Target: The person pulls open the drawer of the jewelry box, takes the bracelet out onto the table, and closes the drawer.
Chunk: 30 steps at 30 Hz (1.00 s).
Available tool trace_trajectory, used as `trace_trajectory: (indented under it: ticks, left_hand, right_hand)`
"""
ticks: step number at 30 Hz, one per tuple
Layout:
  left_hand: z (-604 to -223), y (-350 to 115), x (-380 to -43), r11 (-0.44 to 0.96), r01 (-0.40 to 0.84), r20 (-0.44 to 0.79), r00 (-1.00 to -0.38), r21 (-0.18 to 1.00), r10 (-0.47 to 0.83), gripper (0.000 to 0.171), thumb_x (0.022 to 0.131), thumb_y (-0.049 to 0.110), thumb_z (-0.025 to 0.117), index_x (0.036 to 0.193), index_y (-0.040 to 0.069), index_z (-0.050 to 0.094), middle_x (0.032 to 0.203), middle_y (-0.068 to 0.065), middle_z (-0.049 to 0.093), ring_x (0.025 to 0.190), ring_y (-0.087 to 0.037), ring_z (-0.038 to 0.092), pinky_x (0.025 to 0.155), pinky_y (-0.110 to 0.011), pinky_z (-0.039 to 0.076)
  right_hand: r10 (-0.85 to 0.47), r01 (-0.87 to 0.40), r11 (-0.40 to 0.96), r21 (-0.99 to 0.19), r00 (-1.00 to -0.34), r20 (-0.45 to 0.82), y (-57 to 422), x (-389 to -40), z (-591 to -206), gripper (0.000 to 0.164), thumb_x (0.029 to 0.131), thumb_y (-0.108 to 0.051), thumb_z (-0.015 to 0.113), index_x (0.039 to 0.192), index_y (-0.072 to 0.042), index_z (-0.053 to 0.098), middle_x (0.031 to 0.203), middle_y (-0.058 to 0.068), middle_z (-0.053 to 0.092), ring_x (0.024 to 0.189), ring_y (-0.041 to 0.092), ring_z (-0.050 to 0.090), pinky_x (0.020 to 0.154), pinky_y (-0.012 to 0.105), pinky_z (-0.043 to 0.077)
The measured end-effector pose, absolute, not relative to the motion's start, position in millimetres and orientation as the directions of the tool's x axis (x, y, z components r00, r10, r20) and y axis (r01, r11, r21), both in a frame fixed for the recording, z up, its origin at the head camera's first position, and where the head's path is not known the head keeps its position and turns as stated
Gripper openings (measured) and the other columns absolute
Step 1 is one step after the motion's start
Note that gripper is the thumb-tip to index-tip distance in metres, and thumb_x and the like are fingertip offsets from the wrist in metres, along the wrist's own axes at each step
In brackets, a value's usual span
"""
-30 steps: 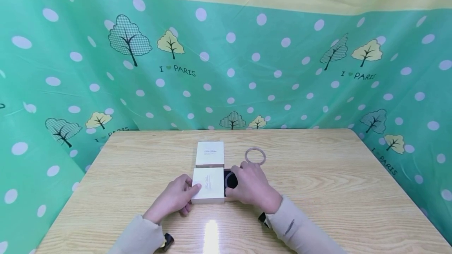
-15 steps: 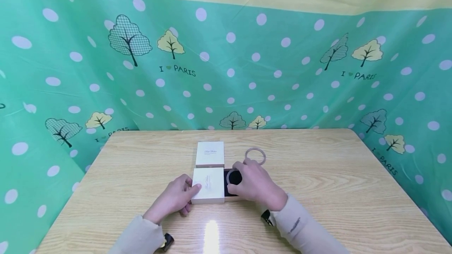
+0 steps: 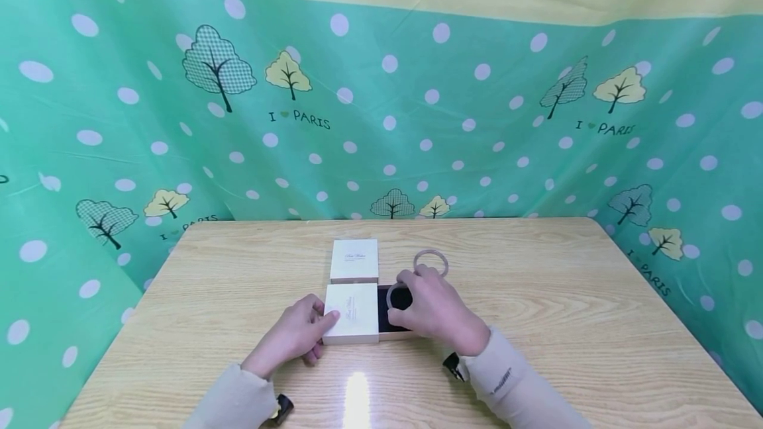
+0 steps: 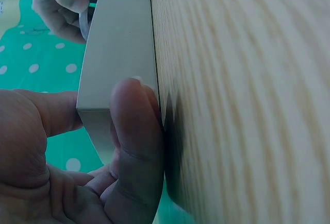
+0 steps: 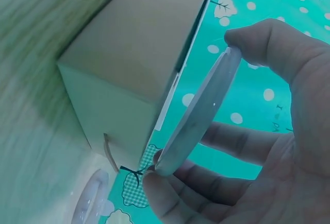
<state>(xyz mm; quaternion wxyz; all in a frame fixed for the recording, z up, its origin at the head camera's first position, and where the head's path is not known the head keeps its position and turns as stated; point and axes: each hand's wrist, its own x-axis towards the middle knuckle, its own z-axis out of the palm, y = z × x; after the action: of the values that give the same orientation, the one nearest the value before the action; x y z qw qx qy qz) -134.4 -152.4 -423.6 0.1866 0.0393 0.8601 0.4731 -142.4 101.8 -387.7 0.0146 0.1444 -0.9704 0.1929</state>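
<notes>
In the head view, my left hand (image 3: 295,330) grips the left end of a white gift box (image 3: 352,330), thumb on top. A drawer with black lining (image 3: 384,323) juts from the box's right side. My right hand (image 3: 440,313) pinches a pale lilac bangle (image 5: 201,113) between thumb and fingers. The bangle is tilted, and the right wrist view shows it raised beside the drawer's open top. Part of the drawer lies hidden beneath that hand. In the left wrist view, fingers wrap the box's end (image 4: 95,126).
A second white box (image 3: 354,259) lies directly behind the first. Another pale bangle (image 3: 430,251) rests on the wooden table (image 3: 536,323) behind my right hand. A small ribbon pull (image 5: 107,149) hangs from the drawer's end. A green dotted curtain (image 3: 381,98) surrounds the table.
My right hand has shifted slightly right with the bangle, baring more of the drawer's black lining. The left hand and the box have stayed in place.
</notes>
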Motion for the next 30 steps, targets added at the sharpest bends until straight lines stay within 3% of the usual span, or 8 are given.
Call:
trace_trajectory:
  ticks: [15,30]
  left_hand:
    - [-424,-153,-134,0.537,-0.1,-0.277,-0.925,0.837,0.26,0.042,0.097,0.034,0.056,0.113,-0.005,0.047,0.064,-0.012,0.059,0.043,-0.019,0.058,0.042,-0.034,0.053]
    - [-423,-153,-134,0.546,-0.106,-0.282,-0.926,0.831,0.249,0.043,0.097,0.034,0.056,0.112,-0.004,0.048,0.065,-0.012,0.059,0.043,-0.019,0.058,0.042,-0.034,0.053]
  right_hand:
    - [-0.246,-0.253,0.894,-0.369,-0.967,0.067,111,-144,-380,0.059,0.069,-0.04,0.074,0.118,-0.01,0.064,0.104,0.009,0.056,0.082,0.018,0.05,0.071,0.031,0.05]
    - [-0.191,-0.189,0.916,-0.353,-0.981,0.032,119,-146,-375,0.061,0.063,-0.036,0.077,0.116,-0.011,0.064,0.1,0.005,0.053,0.082,0.016,0.047,0.07,0.03,0.048]
